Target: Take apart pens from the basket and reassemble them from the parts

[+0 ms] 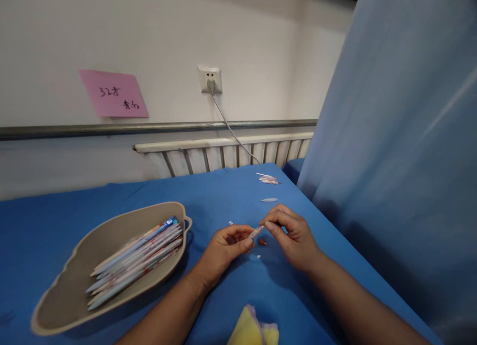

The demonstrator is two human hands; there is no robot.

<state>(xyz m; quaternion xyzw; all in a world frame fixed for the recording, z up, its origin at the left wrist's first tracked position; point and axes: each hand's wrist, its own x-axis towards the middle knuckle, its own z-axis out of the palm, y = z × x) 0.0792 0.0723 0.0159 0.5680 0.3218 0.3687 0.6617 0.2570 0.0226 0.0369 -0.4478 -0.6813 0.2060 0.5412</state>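
Observation:
Above the blue-covered surface, my left hand [225,245] pinches one end of a short, whitish printed pen part [256,232] between thumb and fingers. At its other end, my right hand [294,236] has its thumb and forefinger closed on the same piece. The part slants up to the right, and its ends are hidden by my fingertips. Small white bits [258,256] lie on the cover near my hands. Beyond my right hand rests a pale pen barrel [269,200], with a small pile of thin sticks like pen refills [269,179] farther back.
To the left stands a beige leaf-shaped tray [55,295] holding several pens [137,260]. A yellow cloth with a purple edge [246,327] lies at the front. A white rail [223,143] and a plugged-in cord [233,131] are at the back, a blue curtain [395,136] at right.

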